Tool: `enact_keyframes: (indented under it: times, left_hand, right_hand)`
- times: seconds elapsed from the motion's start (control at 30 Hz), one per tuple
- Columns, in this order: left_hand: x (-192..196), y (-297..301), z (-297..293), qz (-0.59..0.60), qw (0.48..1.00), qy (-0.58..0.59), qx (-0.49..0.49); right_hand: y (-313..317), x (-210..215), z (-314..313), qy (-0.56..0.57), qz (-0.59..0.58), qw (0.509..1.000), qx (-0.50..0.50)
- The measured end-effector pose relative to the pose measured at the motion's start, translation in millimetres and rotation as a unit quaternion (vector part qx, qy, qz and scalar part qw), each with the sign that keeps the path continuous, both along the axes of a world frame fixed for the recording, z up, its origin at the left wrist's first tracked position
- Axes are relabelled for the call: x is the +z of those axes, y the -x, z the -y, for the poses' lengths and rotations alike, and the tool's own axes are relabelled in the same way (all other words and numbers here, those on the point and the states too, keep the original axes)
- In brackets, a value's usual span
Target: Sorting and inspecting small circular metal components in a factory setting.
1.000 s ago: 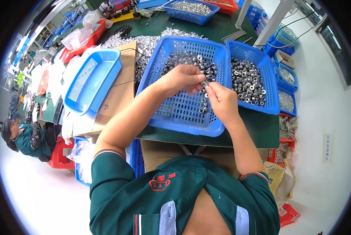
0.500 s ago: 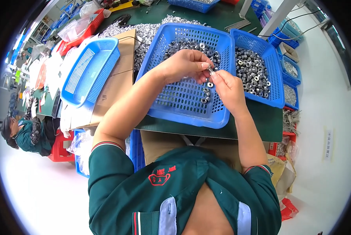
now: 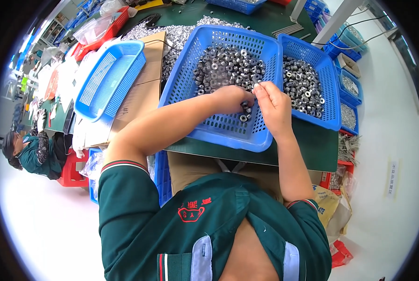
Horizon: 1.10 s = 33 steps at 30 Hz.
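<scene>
Under both hands sits a big blue basket [image 3: 190, 79] full of small metal rings [image 3: 228, 70]. Left hand [image 3: 231, 99] is curled, pinching rings off the basket floor. Right hand [image 3: 275, 107], just beside it, pinches a thin metal pin [image 3: 255, 82].

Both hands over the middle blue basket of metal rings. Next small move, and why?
Probably bring the right hand with its thin pin onto the small metal ring pinched by the left hand: both meet over the bare front of the perforated blue plastic basket, fingertips nearly touching.
</scene>
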<state>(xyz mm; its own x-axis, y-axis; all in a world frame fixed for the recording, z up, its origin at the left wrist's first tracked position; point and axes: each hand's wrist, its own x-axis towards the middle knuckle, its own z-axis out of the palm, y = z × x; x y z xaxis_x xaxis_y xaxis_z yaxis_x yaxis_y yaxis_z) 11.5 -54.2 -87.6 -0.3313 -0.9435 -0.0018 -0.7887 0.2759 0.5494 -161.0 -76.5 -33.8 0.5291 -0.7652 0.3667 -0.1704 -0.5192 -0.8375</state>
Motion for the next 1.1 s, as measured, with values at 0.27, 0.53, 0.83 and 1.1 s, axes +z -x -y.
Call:
enact_keyframes:
  times: [0.27,0.53,0.83,1.1]
  left_hand:
    - [16.6,-13.5,14.7,-0.141,0.971,-0.126,0.148]
    - [77.3,-19.8,-11.2,-0.627,0.730,-0.243,0.123]
    - [74.9,-19.2,-14.8,-0.648,0.721,-0.229,0.087]
    - [67.6,-21.0,-12.9,-0.595,0.774,-0.206,0.068]
  right_hand:
    - [0.2,3.9,-0.8,0.016,0.007,1.000,0.003]
    - [0.6,5.7,-3.3,0.012,0.024,0.999,-0.020]
    - [-2.7,5.9,-3.7,0.029,-0.005,0.999,-0.013]
    - [-3.4,3.0,-2.6,0.081,-0.047,0.996,-0.009]
